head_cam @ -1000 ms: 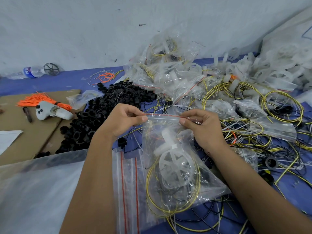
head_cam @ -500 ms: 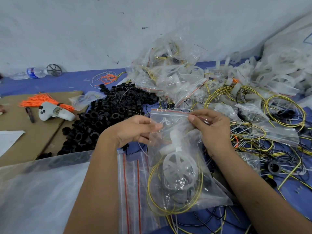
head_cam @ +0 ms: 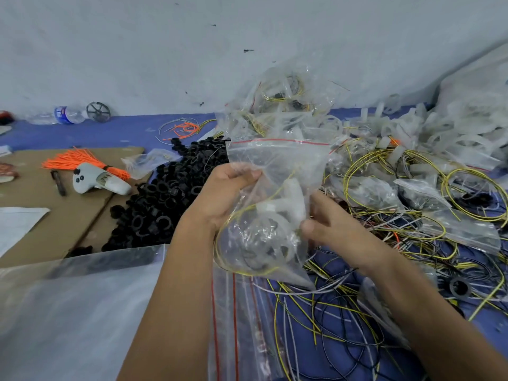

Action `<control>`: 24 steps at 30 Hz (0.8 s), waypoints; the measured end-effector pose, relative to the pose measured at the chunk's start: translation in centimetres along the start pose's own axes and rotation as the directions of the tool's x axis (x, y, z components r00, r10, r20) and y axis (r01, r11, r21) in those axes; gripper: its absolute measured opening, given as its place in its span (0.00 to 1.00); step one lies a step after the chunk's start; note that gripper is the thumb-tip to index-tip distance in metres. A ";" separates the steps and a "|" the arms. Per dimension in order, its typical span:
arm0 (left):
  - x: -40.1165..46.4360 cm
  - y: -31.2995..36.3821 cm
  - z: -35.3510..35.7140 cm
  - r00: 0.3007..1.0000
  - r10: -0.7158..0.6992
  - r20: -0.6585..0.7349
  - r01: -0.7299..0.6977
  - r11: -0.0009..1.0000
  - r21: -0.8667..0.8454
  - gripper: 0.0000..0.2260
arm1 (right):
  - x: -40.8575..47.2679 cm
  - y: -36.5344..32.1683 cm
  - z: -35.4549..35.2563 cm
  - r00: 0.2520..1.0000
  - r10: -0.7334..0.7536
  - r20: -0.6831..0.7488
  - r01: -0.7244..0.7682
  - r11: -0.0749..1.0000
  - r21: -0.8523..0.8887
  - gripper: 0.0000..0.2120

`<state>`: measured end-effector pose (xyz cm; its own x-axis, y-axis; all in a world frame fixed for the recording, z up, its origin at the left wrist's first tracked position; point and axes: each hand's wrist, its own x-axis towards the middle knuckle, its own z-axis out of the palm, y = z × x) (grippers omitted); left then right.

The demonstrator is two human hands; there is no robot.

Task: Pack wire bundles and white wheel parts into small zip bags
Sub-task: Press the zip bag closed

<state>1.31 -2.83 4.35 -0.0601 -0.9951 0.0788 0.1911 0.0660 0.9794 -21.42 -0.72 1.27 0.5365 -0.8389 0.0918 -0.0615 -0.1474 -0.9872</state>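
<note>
Gripping the zip bag point(head_cam: 277, 171) between both hands point(head_cam: 228, 193).

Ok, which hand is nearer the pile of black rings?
Left. The left hand grips the zip bag beside the pile of black rings; the right hand is on the bag's far side.

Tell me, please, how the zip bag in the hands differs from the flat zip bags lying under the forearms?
The held zip bag is full: a white wheel part and a yellow wire loop bulge inside it. The flat zip bags look empty. The held one is lifted and crumpled between the left hand and the right hand; the others lie smooth on the table. Both are clear plastic with a red zip line.
</note>
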 end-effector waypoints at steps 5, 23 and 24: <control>0.6 -0.2 1.2 0.979 0.011 -0.205 -0.020 0.999 -0.043 0.11 | 1.4 -1.3 0.9 0.986 -0.006 -0.169 0.011 1.000 0.029 0.36; 0.3 -1.0 -5.6 0.778 0.320 -0.541 0.267 0.611 0.745 0.03 | 19.4 -4.6 -7.3 0.844 -0.454 -0.287 -0.210 0.213 -0.954 0.38; 0.3 -1.0 -5.6 0.791 0.307 -0.529 0.294 0.568 0.769 0.04 | 19.7 -3.9 -7.5 0.907 -0.354 -0.229 -0.161 0.213 -0.964 0.33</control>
<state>6.62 -3.64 2.32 0.5294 -0.8062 0.2642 -0.6622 -0.1980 0.7227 -16.96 -20.63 7.91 0.3151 -0.8285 0.4629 -0.9104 -0.4017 -0.0991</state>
